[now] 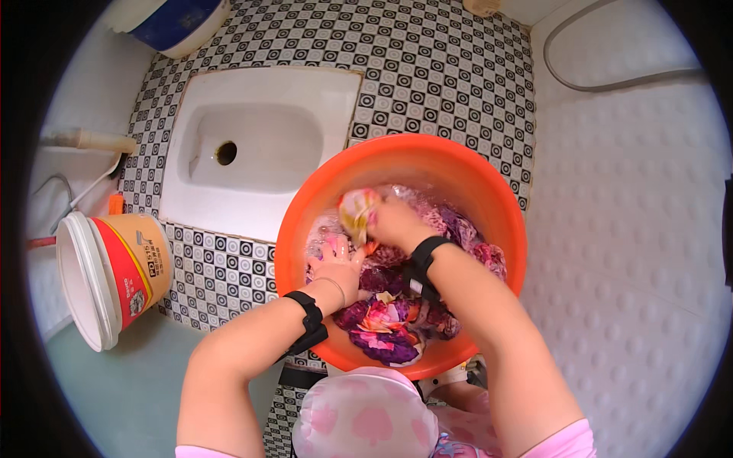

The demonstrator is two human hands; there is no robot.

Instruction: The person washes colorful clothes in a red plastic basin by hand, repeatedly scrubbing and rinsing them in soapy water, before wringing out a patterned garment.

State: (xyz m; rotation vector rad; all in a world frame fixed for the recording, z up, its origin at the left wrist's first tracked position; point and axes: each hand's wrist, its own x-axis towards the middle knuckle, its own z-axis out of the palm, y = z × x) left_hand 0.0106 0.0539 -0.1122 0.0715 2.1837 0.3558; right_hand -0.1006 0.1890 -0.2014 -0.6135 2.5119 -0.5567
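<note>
A wide orange plastic basin holds sudsy water and a heap of wet printed clothes in purple, pink, orange and white. My left hand reaches in at the left side, fingers spread over the water and wet fabric, with nothing visibly gripped. Just right of it, my right hand closes on a bunched wet cloth in white, yellow and pink. Motion blurs this hand and the cloth, and the right fingertips are partly hidden. Black bands circle both wrists.
A white squat toilet is set in the black-and-white tiled floor beyond the basin. Left of it, a tan and red bucket lies tilted. A blue and white bucket stands far left. A grey hose hangs along the right wall.
</note>
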